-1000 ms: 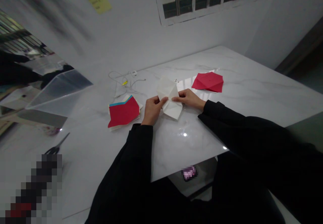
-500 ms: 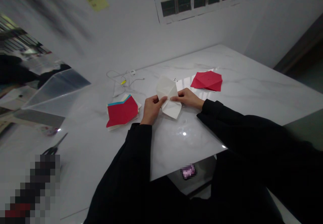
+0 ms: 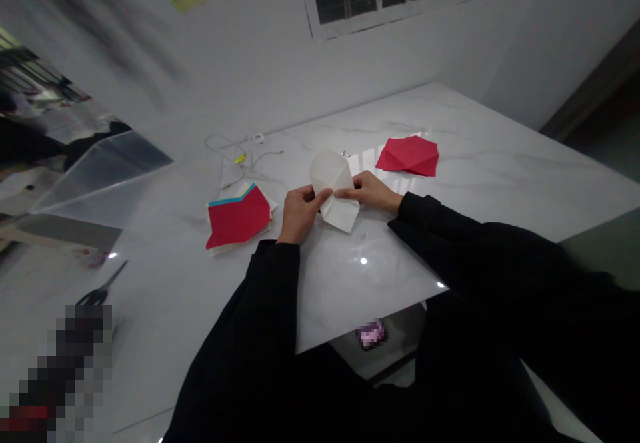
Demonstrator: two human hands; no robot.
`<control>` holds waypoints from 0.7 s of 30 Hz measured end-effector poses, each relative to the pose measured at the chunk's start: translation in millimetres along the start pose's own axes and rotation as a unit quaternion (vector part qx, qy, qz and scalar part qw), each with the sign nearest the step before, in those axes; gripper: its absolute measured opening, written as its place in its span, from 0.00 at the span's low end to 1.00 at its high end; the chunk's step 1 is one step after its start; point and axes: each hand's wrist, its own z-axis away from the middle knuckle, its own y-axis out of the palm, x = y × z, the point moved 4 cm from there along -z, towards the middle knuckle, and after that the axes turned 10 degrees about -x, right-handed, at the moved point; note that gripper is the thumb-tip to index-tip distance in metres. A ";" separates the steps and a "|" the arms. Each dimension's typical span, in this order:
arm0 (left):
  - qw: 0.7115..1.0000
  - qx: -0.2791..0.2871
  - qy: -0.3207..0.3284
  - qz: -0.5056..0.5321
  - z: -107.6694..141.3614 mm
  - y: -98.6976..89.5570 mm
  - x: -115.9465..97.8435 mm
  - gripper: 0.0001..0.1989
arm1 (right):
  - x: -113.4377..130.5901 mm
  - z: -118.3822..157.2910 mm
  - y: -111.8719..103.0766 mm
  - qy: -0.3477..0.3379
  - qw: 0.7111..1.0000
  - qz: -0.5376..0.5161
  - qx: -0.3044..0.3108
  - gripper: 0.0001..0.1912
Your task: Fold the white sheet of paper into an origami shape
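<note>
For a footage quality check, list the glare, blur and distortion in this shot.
Head view: a bright glare spot sits on the marble tabletop; in the same view, dark streaks smear the wall, wide-angle distortion slants the table edges, a pixelated block masks the lower left, and the black sleeves lose detail in shadow.

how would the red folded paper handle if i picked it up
The red folded paper looks thin, so it will probably feel very light and flop a little if pinched by one corner. Its layered folds may spring slightly open once lifted. On the glossy table, it would likely slide easily if pushed.
</note>
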 end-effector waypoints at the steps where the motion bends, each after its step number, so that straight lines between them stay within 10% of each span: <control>1: 1.000 0.001 -0.003 0.000 0.7 0.3 -1.6 0.21 | 0.4 0.0 0.0 0.000 1.000 0.001 -0.001 0.26; 21: 0.994 -0.059 -0.050 0.077 -7.0 -4.7 9.4 0.22 | 3.2 0.0 -1.0 -0.019 1.000 0.011 -0.003 0.25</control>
